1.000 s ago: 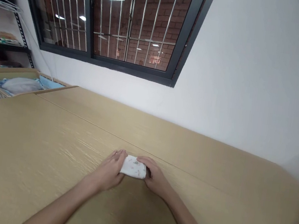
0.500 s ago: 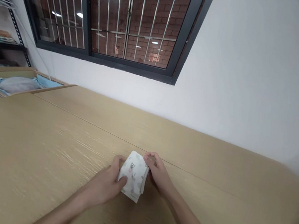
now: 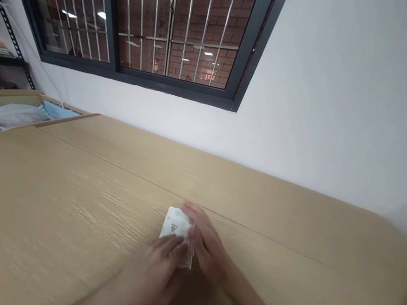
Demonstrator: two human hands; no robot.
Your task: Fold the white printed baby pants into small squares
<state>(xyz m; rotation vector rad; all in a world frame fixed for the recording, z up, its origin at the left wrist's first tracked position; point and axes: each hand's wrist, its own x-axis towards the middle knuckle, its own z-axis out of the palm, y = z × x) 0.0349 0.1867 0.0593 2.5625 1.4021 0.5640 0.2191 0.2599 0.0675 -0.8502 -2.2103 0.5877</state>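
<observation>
Edges in play!

An adjusting step, I'd judge: the white printed piece (image 3: 172, 221) is between my hands, over the tabletop (image 3: 70, 195). My right hand (image 3: 209, 251) closes about its right edge; my left hand (image 3: 156, 269) blurs across its lower part, pinching or pressing, I can't tell. Next calls for steadiness.

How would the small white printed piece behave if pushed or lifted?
The piece is probably light, looking small beside the left hand and right hand. It seems unlikely to roll, having a flat face. Stiffness is hard to judge through the blur.
</observation>
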